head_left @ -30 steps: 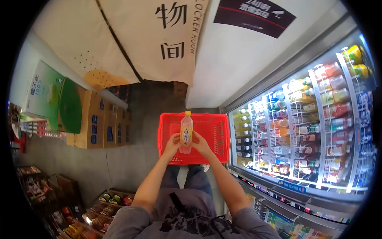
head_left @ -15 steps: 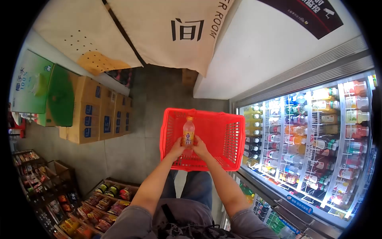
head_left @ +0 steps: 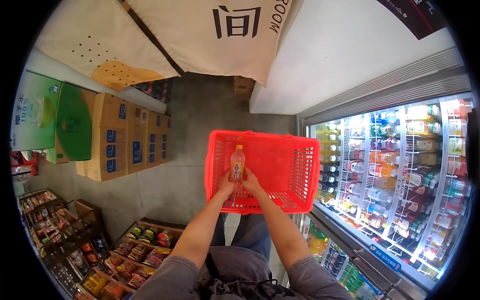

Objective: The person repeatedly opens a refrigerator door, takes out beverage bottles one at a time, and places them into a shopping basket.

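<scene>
A plastic drink bottle [head_left: 238, 161] with a yellow-orange cap and a printed label is held between both my hands, cap pointing away from me. My left hand [head_left: 226, 186] wraps its lower left side, and my right hand [head_left: 251, 183] grips the lower right side. Around and beneath them is a red shopping basket [head_left: 314, 172] with slotted walls; the bottle is over its left part. I cannot tell whether the bottle touches the basket floor. The fingertips are partly hidden behind the bottle.
A lit drinks fridge [head_left: 385, 175] with rows of bottles stands on the right. Cardboard cartons [head_left: 112, 142] and a green box [head_left: 72, 122] line the left. Snack racks [head_left: 142, 252] fill the lower left. A fabric curtain [head_left: 200, 55] hangs ahead, beside a white wall [head_left: 345, 65].
The bottle looks a little lower in the basket, and my hands have gone with it. The basket and fridge have shifted slightly right in view.
</scene>
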The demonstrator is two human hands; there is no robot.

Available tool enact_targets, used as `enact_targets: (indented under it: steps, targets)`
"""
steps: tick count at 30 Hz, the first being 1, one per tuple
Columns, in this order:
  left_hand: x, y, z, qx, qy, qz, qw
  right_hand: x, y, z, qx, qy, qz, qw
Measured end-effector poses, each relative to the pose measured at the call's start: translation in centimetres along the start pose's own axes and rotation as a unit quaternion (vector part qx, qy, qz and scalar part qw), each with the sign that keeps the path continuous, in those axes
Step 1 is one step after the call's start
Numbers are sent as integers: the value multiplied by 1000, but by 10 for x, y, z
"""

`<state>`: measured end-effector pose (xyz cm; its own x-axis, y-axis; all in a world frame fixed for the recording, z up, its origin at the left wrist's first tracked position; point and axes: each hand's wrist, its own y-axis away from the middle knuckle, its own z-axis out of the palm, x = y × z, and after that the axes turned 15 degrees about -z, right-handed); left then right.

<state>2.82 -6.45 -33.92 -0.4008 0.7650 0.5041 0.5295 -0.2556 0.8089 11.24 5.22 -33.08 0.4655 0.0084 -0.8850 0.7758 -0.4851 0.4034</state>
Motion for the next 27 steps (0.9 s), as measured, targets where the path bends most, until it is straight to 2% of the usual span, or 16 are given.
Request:
enact_targets:
  steps: [3,5,8,9,11,14,15,17,19,20,22,23,25,27]
  targets:
    - [4,8,-4,6,2,-7,1000,-2,0,-3,-9,20,-1,1000]
    - [13,15,-8,-33,-4,-21,999,-10,5,-7,-21,31,5,999]
    - [-10,-6,-3,-84,-36,-49,995,-21,16,-13,0,39,2,999]
    - [-26,-19,-1,-87,-38,-43,995,-28,21,-14,23,64,23,997]
    - [-56,-36,6,-45,-7,34,998,-41,33,-20,53,93,40,993]
    - [8,38,-21,-23,-60,41,997,-63,51,-33,91,81,8,993]
    - [36,69,-33,-28,-63,50,996,-80,61,-40,108,39,15,993]
    - [83,119,-54,-108,-9,-8,994,-100,74,-46,135,-4,17,991]
    - [84,112,-58,-128,31,12,991,-108,80,-49,169,-176,9,970]
    - [81,107,-57,-146,76,21,986,-110,85,-55,180,-173,6,968]
    - [94,114,-68,-179,77,29,980,-123,93,-59,209,-270,-34,939]
    - [105,115,-68,-210,82,31,974,-129,98,-64,219,-268,-41,937]
    - [126,131,-70,-210,71,54,974,-155,114,-74,233,-309,-66,920]
    - [148,145,-60,-192,71,142,968,-179,134,-88,245,-315,-81,913]
